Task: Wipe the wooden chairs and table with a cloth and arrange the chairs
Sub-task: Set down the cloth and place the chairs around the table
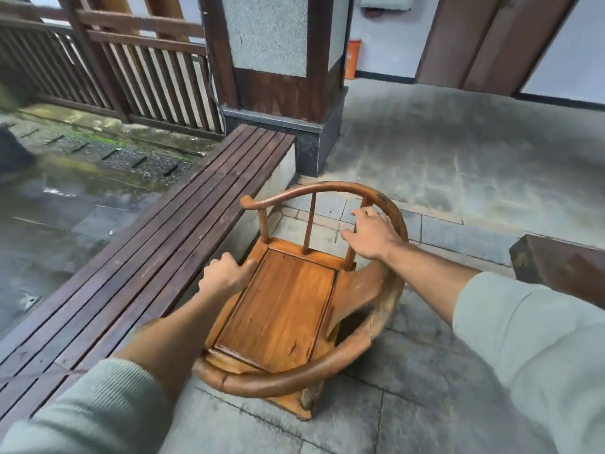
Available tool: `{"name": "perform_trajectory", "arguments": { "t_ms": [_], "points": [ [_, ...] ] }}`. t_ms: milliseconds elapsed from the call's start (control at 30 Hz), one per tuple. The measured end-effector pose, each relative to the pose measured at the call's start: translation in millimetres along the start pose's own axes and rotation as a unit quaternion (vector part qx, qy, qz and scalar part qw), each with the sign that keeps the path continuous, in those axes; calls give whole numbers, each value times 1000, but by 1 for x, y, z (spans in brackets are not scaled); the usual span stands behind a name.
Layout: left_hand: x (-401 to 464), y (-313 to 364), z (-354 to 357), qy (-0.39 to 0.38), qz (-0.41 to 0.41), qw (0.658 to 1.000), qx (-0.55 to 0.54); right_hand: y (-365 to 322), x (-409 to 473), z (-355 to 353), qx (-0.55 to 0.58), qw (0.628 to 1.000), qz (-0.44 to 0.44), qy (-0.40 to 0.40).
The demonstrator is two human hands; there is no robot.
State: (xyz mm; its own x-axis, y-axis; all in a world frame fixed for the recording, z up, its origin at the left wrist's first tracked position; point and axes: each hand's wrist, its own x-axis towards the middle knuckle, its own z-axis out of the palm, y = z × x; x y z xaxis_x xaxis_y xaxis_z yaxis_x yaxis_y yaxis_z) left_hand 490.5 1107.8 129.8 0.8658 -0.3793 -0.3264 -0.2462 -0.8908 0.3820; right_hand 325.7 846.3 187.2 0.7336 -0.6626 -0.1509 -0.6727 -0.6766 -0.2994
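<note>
A wooden chair (278, 309) with an orange-brown seat and a curved horseshoe armrest stands on the stone floor right below me. My left hand (224, 273) grips the left edge of the seat, thumb over the top. My right hand (371, 232) holds the curved top rail at the far right, its fingers wrapped around a spindle and the rail. No cloth is visible in either hand. Part of a dark wooden table (556, 267) shows at the right edge.
A long dark slatted bench (157, 257) runs along the left, close to the chair. Behind it stand a wooden railing (131, 67) and a square pillar (278, 77). Wet pavement lies left of the bench. Grey stone floor (458, 152) stretches ahead and right.
</note>
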Motion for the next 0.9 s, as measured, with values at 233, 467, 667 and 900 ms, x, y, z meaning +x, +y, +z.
{"name": "perform_trajectory", "arguments": {
  "t_ms": [233,467,667,900],
  "points": [
    [45,32,32,38,-146,988,-13,41,150,10,-52,992,-95,-71],
    [8,54,74,74,-336,939,-15,53,243,21,-110,955,-224,-160],
    [-15,48,128,89,-458,885,-12,27,312,38,-183,922,-294,-174],
    [-29,44,166,105,-512,853,12,-10,355,78,-269,876,-352,-190]
  ]
}}
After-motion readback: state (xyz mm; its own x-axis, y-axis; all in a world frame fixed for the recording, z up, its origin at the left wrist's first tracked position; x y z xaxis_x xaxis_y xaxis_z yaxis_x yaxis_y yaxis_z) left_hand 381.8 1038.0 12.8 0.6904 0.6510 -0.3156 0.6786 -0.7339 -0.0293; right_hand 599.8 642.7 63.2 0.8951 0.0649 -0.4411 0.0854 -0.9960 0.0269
